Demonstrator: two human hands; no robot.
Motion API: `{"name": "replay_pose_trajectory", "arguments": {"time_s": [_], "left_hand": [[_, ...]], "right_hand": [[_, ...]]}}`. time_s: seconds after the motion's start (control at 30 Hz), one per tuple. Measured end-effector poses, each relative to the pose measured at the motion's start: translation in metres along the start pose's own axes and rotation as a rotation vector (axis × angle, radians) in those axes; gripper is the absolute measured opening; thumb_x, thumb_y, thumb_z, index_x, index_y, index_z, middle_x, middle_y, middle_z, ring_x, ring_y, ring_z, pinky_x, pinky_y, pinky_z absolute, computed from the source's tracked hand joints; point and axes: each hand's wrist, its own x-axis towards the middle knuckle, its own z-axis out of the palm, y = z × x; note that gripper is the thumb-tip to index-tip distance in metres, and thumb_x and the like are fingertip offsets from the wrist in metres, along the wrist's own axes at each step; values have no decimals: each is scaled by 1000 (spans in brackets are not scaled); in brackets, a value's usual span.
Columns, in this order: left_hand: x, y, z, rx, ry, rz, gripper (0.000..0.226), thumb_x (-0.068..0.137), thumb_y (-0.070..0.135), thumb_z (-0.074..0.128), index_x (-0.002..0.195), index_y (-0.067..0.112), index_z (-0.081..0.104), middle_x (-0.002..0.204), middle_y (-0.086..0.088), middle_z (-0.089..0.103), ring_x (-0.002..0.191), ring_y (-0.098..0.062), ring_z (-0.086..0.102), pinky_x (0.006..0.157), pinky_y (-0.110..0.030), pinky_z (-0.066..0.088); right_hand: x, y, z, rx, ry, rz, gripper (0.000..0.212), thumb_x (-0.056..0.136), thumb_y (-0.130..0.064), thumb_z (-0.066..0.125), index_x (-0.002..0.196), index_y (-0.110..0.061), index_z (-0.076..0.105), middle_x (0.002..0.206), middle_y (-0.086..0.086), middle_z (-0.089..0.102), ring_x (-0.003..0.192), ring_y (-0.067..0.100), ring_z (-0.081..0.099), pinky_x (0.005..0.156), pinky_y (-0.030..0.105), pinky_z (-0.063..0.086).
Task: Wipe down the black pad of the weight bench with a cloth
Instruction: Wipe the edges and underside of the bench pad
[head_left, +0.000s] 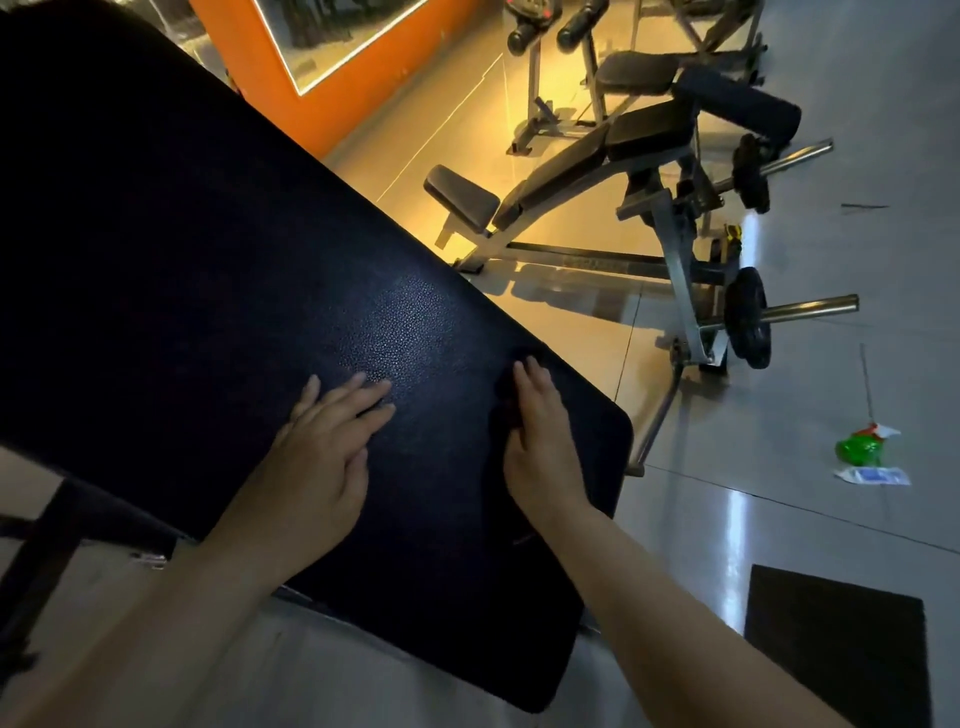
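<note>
The black pad of the weight bench fills the left and middle of the head view, running from top left to bottom right. My left hand lies flat on the pad with its fingers straight and spread. My right hand presses with straight fingers on a dark cloth, which peeks out at the hand's left side near the pad's right edge. The cloth is hard to make out against the dark pad.
A second adjustable bench with plate-loaded bars stands on the tiled floor to the upper right. A green spray bottle and a small white packet lie on the floor at right. A dark mat lies at bottom right. An orange-framed mirror stands behind.
</note>
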Motion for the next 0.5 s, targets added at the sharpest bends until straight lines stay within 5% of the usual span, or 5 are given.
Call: {"name": "replay_pose_trajectory", "arguments": {"time_s": [0.13, 0.27, 0.37, 0.43, 0.5], "left_hand": [[-9, -2, -6, -112, 81, -50, 52, 89, -1, 40, 137, 5, 58, 151, 7, 46, 145, 3, 29, 123, -22, 10], [-15, -6, -4, -14, 62, 56, 51, 87, -2, 44, 134, 6, 61, 145, -1, 55, 143, -6, 38, 124, -32, 17], [-16, 2, 9, 98, 50, 53, 46, 87, 4, 48, 130, 9, 65, 143, 0, 58, 141, -20, 43, 122, -50, 23], [-18, 11, 23, 169, 21, 83, 44, 87, 6, 50, 129, 9, 66, 144, -1, 57, 142, -22, 43, 121, -53, 23], [-24, 16, 34, 216, -18, 147, 43, 88, 3, 56, 129, 9, 66, 145, -2, 56, 142, -23, 43, 121, -54, 23]], "right_hand": [[-44, -52, 43, -47, -162, -409, 69, 91, 4, 48, 157, -11, 34, 167, 6, 24, 157, 19, 9, 128, 41, 9], [-107, 2, 16, -157, -329, -584, 66, 92, -1, 40, 157, -12, 36, 166, 2, 26, 157, 21, 13, 127, 45, 17], [-128, 47, -5, -136, -117, -225, 79, 88, 10, 44, 159, -21, 30, 168, -12, 16, 157, 16, 9, 124, 55, 21], [-123, 46, 3, -20, 95, 139, 80, 91, 13, 42, 160, -24, 26, 168, -16, 13, 156, 10, 6, 126, 51, 16], [-119, 22, 21, 10, 193, 279, 72, 98, 5, 38, 161, -24, 19, 168, -14, 8, 155, 7, 1, 128, 43, 9]]}}
